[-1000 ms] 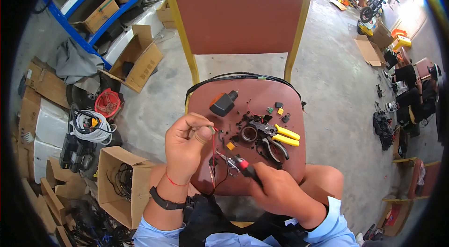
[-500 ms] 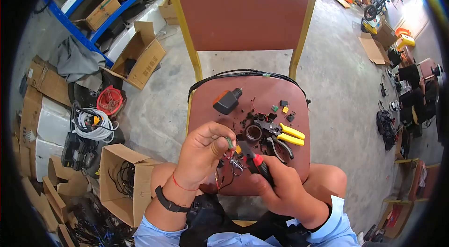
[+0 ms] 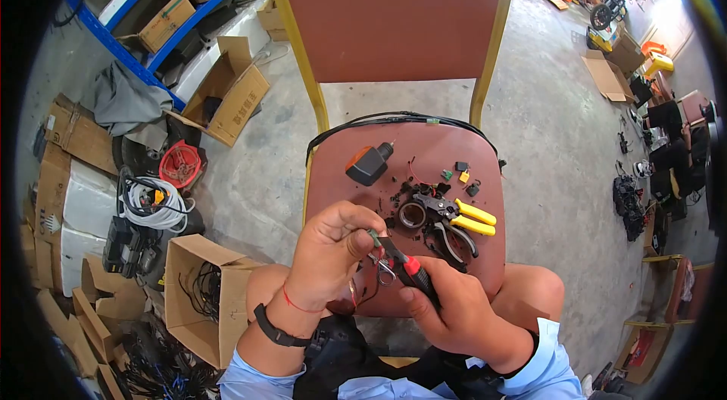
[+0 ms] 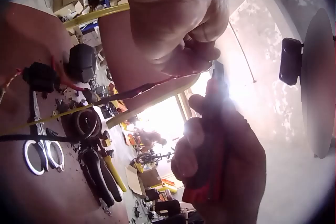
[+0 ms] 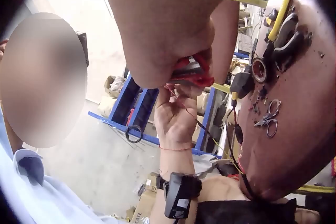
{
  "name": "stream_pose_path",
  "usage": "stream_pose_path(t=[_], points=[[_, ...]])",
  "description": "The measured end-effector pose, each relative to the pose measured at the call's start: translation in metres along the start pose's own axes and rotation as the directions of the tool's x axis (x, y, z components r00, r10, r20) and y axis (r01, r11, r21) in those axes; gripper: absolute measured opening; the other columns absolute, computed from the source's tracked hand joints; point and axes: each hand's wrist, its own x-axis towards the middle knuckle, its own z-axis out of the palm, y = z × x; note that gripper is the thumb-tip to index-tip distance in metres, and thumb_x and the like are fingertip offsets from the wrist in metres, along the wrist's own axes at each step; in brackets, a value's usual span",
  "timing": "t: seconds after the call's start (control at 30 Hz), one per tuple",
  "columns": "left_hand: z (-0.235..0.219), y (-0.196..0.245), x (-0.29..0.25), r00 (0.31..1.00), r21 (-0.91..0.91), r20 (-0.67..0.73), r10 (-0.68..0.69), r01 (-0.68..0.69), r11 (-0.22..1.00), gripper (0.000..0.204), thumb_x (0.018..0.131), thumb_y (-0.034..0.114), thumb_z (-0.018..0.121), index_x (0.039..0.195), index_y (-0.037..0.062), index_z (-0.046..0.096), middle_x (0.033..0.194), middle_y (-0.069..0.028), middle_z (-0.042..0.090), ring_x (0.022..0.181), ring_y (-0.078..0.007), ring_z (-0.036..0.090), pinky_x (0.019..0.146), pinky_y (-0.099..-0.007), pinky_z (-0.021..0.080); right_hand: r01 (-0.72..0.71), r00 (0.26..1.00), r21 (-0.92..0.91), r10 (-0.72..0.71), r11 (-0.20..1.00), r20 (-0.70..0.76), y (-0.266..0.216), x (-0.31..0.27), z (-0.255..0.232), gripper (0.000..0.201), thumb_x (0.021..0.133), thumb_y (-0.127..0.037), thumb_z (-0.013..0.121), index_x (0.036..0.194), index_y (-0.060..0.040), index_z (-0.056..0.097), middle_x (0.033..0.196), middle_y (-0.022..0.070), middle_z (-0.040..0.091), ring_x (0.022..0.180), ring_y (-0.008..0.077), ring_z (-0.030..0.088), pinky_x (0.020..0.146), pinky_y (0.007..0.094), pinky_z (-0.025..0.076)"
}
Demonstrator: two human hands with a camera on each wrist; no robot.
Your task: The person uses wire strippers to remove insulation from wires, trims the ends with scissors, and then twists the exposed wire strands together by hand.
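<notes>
In the head view my left hand (image 3: 326,256) pinches a small green connector (image 3: 372,234) between thumb and fingers, over the front of the chair seat. Thin wires trail down from it, and a red wire (image 4: 149,86) shows in the left wrist view. My right hand (image 3: 462,309) grips a tool with a red and black handle (image 3: 421,276). Its dark flat tip (image 3: 391,249) is right at the connector, just beside the left fingertips; what kind of tool it is, I cannot tell. Small scissors (image 5: 271,119) lie on the seat below the hands.
On the reddish-brown seat (image 3: 333,203) are yellow-handled wire strippers (image 3: 475,217), black-handled pliers (image 3: 454,247), a tape roll (image 3: 412,214), an orange-and-black lamp (image 3: 369,164) and loose connectors. Black cable (image 3: 401,115) runs along its back edge. An open cardboard box (image 3: 189,339) stands at the left.
My left hand has moved right with the green connector. The tool in my right hand has swung up, its tip going from the lower wires to the connector.
</notes>
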Motion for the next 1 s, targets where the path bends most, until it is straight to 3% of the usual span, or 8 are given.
stream_pose_path(t=[0.27,0.57,0.63,0.67,0.87,0.9,0.97,1.0], points=[[0.007,0.003,-0.001,0.978,0.299,0.016,0.207,-0.202,0.932,0.009,0.099,-0.005,0.064,0.106,0.0002,0.065,0.107,-0.0091,0.066,0.098,-0.0152,0.067,0.087,-0.0274,0.055,0.035,0.999,-0.028,-0.035,0.999,0.005,0.001,0.000,0.000,0.036,0.097,-0.019,0.069,0.125,0.0012,0.058,0.094,0.0190,0.070,0.077,0.0392,0.069,0.066,0.0445,0.054],[0.012,0.008,-0.004,0.976,0.331,-0.015,0.215,-0.198,0.922,0.023,0.095,-0.018,0.055,0.104,-0.0002,0.065,0.108,-0.0092,0.065,0.097,-0.0141,0.066,0.085,-0.0257,0.054,0.061,0.998,-0.088,-0.059,0.994,0.022,0.002,0.001,0.001,0.037,0.098,-0.022,0.068,0.125,0.0012,0.057,0.094,0.0182,0.069,0.078,0.0382,0.069,0.066,0.0441,0.053],[0.015,0.008,-0.003,0.975,0.370,-0.052,0.218,-0.184,0.911,0.008,0.096,0.006,0.067,0.102,0.0019,0.063,0.101,-0.0094,0.065,0.091,-0.0153,0.066,0.083,-0.0279,0.055,0.059,0.998,-0.087,-0.057,0.995,0.022,0.002,0.001,0.001,0.037,0.098,-0.023,0.068,0.125,0.0011,0.057,0.094,0.0180,0.068,0.078,0.0380,0.069,0.066,0.0440,0.053],[0.016,0.009,-0.003,0.973,0.389,-0.071,0.220,-0.176,0.904,0.019,0.097,0.018,0.073,0.100,0.0030,0.062,0.098,-0.0096,0.066,0.088,-0.0159,0.067,0.082,-0.0289,0.056,0.056,0.998,-0.078,-0.055,0.995,0.014,0.002,0.000,0.002,0.037,0.098,-0.023,0.068,0.125,0.0010,0.057,0.093,0.0178,0.068,0.078,0.0378,0.068,0.066,0.0440,0.053],[0.017,0.011,-0.004,0.977,0.417,-0.036,0.210,-0.177,0.892,0.018,0.098,0.018,0.072,0.100,0.0026,0.062,0.097,-0.0087,0.066,0.087,-0.0148,0.066,0.081,-0.0287,0.055,0.039,0.999,-0.069,-0.038,0.997,0.021,0.001,0.001,0.000,0.038,0.098,-0.022,0.069,0.125,0.0008,0.057,0.091,0.0167,0.067,0.077,0.0372,0.068,0.065,0.0443,0.052],[0.015,0.010,-0.004,0.978,0.398,-0.015,0.206,-0.183,0.899,0.008,0.096,0.006,0.067,0.102,0.0019,0.063,0.101,-0.0086,0.065,0.090,-0.0144,0.065,0.083,-0.0279,0.055,0.046,0.999,-0.076,-0.045,0.996,0.023,0.001,0.000,0.000,0.038,0.098,-0.022,0.069,0.125,0.0008,0.057,0.091,0.0167,0.067,0.077,0.0372,0.068,0.065,0.0444,0.052],[0.011,0.009,-0.005,0.980,0.360,0.027,0.198,-0.194,0.913,0.024,0.094,-0.018,0.058,0.106,0.0004,0.066,0.108,-0.0084,0.064,0.097,-0.0137,0.064,0.087,-0.0262,0.053,0.054,0.998,-0.084,-0.053,0.995,0.024,0.002,0.000,0.000,0.038,0.098,-0.022,0.069,0.125,0.0008,0.057,0.091,0.0165,0.067,0.076,0.0371,0.068,0.064,0.0445,0.052],[0.011,0.009,-0.005,0.979,0.362,0.033,0.201,-0.199,0.911,0.023,0.094,-0.018,0.058,0.106,0.0004,0.066,0.108,-0.0084,0.064,0.097,-0.0136,0.064,0.087,-0.0263,0.053,0.055,0.998,-0.084,-0.053,0.995,0.025,0.002,0.000,0.000,0.038,0.098,-0.022,0.069,0.125,0.0007,0.057,0.091,0.0165,0.067,0.076,0.0371,0.067,0.064,0.0445,0.052]])
